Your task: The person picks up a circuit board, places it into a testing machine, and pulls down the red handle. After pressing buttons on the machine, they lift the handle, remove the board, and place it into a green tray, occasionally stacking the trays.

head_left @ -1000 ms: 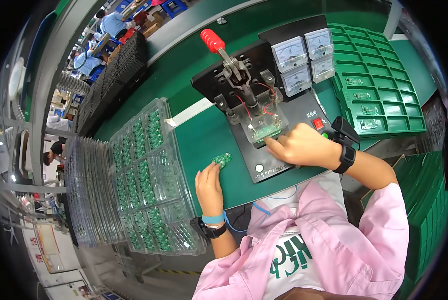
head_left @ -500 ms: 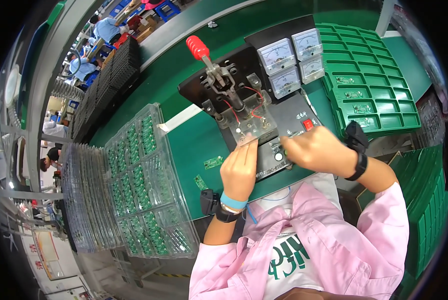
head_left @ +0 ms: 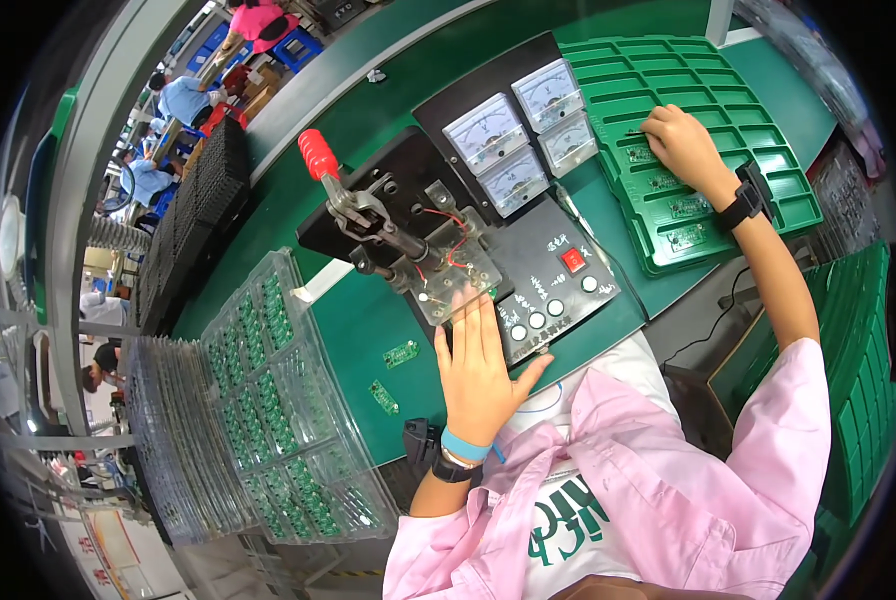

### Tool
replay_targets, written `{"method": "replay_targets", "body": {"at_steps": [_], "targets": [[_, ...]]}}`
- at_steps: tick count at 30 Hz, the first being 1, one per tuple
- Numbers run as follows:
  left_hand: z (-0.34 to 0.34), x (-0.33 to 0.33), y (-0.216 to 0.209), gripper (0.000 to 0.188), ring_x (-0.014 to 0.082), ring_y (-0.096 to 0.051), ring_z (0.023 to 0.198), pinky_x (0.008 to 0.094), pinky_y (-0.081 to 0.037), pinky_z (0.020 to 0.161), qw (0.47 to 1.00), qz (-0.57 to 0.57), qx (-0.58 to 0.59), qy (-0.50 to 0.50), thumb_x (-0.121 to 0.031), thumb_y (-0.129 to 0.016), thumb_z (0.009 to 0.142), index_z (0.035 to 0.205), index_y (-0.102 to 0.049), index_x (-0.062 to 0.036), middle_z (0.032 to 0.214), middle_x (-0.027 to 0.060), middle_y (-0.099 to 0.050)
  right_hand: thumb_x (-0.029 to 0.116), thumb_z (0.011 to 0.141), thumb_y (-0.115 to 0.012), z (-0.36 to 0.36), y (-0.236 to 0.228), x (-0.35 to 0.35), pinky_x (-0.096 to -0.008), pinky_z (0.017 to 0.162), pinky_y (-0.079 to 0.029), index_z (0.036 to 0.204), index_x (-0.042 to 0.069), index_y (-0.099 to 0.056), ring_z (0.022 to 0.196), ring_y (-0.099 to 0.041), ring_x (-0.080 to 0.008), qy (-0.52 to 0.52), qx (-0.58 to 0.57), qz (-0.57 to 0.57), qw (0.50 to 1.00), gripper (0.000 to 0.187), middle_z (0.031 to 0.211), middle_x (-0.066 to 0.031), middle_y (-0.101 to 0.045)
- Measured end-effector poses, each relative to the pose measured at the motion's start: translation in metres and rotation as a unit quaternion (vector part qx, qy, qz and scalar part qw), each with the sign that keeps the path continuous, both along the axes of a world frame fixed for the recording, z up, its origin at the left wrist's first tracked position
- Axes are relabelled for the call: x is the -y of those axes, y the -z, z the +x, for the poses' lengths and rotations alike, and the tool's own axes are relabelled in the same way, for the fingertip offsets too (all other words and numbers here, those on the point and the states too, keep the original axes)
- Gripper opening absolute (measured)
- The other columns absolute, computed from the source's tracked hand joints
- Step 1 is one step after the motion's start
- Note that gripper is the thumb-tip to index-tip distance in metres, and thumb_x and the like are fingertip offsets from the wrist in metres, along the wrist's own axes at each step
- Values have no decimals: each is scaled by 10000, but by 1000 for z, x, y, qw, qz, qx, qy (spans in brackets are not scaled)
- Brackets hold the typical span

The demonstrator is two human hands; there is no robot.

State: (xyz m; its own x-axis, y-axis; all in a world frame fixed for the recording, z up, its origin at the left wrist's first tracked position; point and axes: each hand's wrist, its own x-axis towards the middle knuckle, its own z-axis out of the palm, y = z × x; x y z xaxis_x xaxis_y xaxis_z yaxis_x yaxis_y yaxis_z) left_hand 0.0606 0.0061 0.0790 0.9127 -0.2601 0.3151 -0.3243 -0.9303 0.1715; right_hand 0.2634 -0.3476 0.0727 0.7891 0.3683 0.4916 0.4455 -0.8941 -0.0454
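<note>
My left hand (head_left: pixel 480 380) lies with its fingers stretched out on the clear plate (head_left: pixel 448 290) of a test fixture; a sliver of green shows by the fingertips. Above that plate stands a toggle clamp (head_left: pixel 368 212) with a red handle (head_left: pixel 318 155), tilted up. Over at the right, my right hand (head_left: pixel 683 150) reaches over a green compartment tray (head_left: pixel 768 215). Its fingers pinch a small circuit board (head_left: pixel 634 133), seen nearly edge-on and mostly hidden. Several boards, such as one circuit board (head_left: pixel 687 237), sit in the tray's compartments nearest the fixture.
Panel meters (head_left: pixel 488 130) stand behind a black control box with a red switch (head_left: pixel 574 261) and white buttons (head_left: pixel 537 320). Two loose boards (head_left: pixel 402 354) lie left of my left hand. Clear trays (head_left: pixel 298 375) full of boards stand farther left; stacked green trays (head_left: pixel 863 390) stand at right.
My right hand has moved from the control box to the green tray, with the small board in its fingers. My left hand has spread its fingers on the clear plate. The view has shifted.
</note>
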Motion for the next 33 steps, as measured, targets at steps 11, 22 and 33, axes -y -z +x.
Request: {"method": "replay_targets", "body": {"at_steps": [11,22,33], "targets": [[3,2,-13,989,327,-348,1370,547,-242,1085,998,21,-53,-2,-635,-687,715,1361,-418,63,1450,207,-402,61,866,-541,-19,6,7,-523,1080,-334,1209,66,-599,1217,-500,-304,34,-91,-6,995,347,1337,-112,-536],[49,-3,-105,684,397,-508,1232,555,-316,1059,934,-82,348,-10,-306,-722,793,1382,-469,-67,1402,213,-477,43,824,-617,-113,-48,-47,-558,1097,-301,1153,67,-594,1209,-514,-311,-133,-107,50,984,331,1320,-123,-525],[20,-20,-4,654,443,-456,1244,573,-353,1026,898,-141,385,161,-279,-745,736,1263,-471,-4,1335,205,-483,51,771,-657,-148,-23,-87,-545,1046,-359,1144,67,-600,1188,-530,-292,-235,-129,101,958,378,1273,-119,-551]]}}
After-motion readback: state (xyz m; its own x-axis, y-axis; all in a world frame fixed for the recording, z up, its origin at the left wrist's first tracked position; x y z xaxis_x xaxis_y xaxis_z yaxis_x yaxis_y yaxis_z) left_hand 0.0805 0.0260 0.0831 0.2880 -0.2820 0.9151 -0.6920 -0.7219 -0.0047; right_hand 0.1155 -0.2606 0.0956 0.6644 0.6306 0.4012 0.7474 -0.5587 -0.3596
